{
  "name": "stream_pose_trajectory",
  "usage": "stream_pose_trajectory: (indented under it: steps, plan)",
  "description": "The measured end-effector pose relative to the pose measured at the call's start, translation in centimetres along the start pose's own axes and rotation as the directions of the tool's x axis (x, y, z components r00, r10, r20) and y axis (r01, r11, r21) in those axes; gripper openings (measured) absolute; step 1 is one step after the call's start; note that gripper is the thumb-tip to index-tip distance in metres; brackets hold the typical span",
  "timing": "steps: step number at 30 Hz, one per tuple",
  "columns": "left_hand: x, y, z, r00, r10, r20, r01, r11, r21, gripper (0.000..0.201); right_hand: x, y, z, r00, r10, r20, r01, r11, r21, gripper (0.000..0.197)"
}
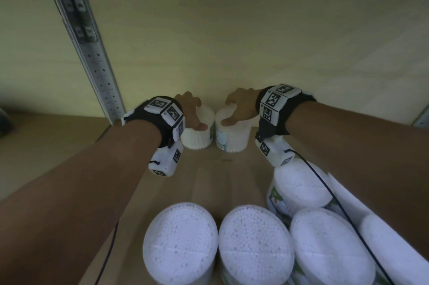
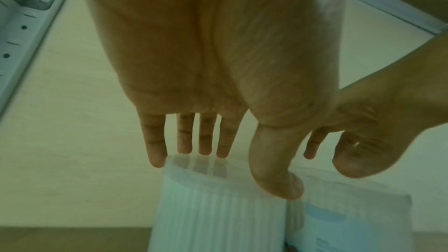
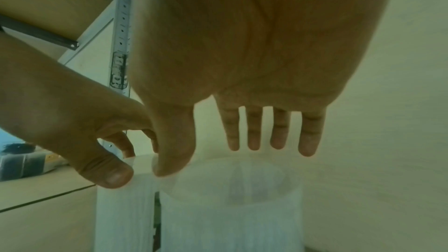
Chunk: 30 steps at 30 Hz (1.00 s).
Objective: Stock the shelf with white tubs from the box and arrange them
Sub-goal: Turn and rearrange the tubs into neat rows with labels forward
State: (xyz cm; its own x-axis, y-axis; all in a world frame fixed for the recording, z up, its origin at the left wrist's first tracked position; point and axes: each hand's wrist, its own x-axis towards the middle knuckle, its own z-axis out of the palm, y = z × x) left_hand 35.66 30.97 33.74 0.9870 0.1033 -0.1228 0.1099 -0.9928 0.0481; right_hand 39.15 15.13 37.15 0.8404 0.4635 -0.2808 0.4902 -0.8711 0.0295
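Two white tubs stand side by side at the back of the wooden shelf, close to the rear wall. My left hand grips the left tub from above, fingers over the far rim of the lid and thumb on the near rim. My right hand holds the right tub the same way. In the left wrist view my left hand spans the left tub. In the right wrist view my right hand spans the right tub.
Several more white tubs stand in a row along the shelf's front edge, with another behind them on the right. A perforated metal upright rises at the left. Bare board lies between the front row and the back pair.
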Motion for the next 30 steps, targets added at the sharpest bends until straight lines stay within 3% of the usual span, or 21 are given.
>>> stream_pose_trajectory:
  steps: [8, 17, 20, 22, 27, 30]
  plan:
    - [0.0, 0.1, 0.0, 1.0, -0.007, -0.006, 0.007, 1.0, 0.018, 0.079, 0.5, -0.4, 0.7, 0.996, 0.084, 0.015, -0.084, 0.996, -0.009, 0.082]
    - [-0.3, 0.2, -0.2, 1.0, 0.024, 0.018, -0.025, 0.998, 0.052, 0.081, -0.2, -0.2, 0.1, 0.996, -0.006, 0.094, -0.006, 0.992, 0.124, 0.082]
    - [-0.5, 0.3, -0.4, 0.999, 0.035, 0.037, -0.037, 0.998, 0.053, 0.099, -0.2, -0.3, 0.2, 0.998, 0.004, 0.056, -0.014, 0.983, 0.181, 0.081]
    - [-0.8, 0.5, -0.5, 0.998, 0.037, 0.044, -0.04, 0.997, 0.065, 0.112, -0.1, -0.4, 0.3, 0.998, 0.055, 0.011, -0.056, 0.994, 0.097, 0.081]
    - [-0.5, 0.2, -0.3, 1.0, 0.002, 0.004, -0.002, 0.999, 0.05, 0.082, 0.0, -0.1, 1.1, 0.993, 0.119, -0.012, -0.119, 0.993, 0.025, 0.08]
    - [-0.3, 0.3, -0.1, 1.0, 0.02, 0.012, -0.021, 0.997, 0.069, 0.078, 0.0, -0.3, 0.9, 0.991, 0.131, 0.006, -0.131, 0.991, 0.03, 0.082]
